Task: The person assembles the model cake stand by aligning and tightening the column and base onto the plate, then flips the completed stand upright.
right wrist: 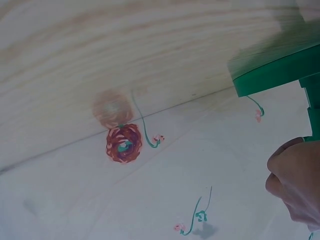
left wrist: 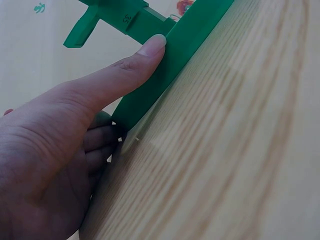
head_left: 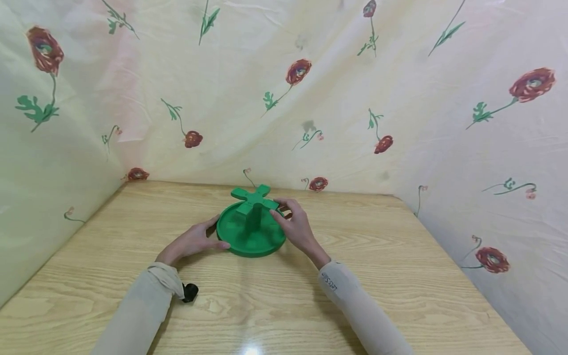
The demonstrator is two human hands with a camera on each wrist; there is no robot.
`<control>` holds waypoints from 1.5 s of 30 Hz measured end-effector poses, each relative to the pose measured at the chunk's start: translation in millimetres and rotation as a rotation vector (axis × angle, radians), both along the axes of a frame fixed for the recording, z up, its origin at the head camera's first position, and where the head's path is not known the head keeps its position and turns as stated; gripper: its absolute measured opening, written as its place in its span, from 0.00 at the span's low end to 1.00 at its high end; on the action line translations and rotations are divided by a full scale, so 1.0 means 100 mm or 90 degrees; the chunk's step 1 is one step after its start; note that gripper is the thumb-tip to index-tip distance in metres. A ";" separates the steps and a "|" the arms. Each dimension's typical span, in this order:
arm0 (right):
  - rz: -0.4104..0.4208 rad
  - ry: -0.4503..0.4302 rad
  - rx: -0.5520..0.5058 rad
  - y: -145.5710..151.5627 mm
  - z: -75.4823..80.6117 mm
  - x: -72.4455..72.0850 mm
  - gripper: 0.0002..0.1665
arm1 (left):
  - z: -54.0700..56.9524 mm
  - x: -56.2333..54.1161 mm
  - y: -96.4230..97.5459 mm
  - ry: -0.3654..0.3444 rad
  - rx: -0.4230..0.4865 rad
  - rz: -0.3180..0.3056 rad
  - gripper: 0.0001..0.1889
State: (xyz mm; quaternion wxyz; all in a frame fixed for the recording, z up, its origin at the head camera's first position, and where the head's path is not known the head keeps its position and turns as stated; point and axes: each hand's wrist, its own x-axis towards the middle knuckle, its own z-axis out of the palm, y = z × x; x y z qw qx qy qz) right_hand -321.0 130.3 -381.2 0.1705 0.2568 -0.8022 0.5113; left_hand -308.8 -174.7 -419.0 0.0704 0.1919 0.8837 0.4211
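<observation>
A green round tray [head_left: 255,253] with a raised rim stands on the wooden table. From its middle rises a green post [head_left: 254,219], and a green cross-shaped piece [head_left: 255,197] with several arms tops it. My left hand [head_left: 198,239] grips the tray's left rim. In the left wrist view its thumb lies on the rim wall [left wrist: 172,67], fingers curled around the far side, and "35" is marked on the post [left wrist: 120,16]. My right hand [head_left: 297,226] pinches the right arm of the cross. Only part of the right hand [right wrist: 297,182] shows in the right wrist view.
A small black object [head_left: 190,293] lies on the wooden table [head_left: 248,305] beside the left sleeve. Flower-patterned cloth [head_left: 248,98] hangs along the table's back and both sides.
</observation>
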 end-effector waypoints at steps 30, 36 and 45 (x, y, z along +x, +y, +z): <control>0.003 0.017 -0.017 -0.11 0.29 0.40 0.17 | -0.01 -0.01 -0.01 0.011 0.003 -0.003 0.59; 0.001 0.022 -0.013 -0.11 0.29 0.40 0.17 | 0.00 0.00 0.00 0.004 0.006 0.002 0.58; -0.015 0.029 -0.018 -0.08 0.04 0.16 0.18 | -0.01 0.00 0.02 0.007 0.001 0.003 0.58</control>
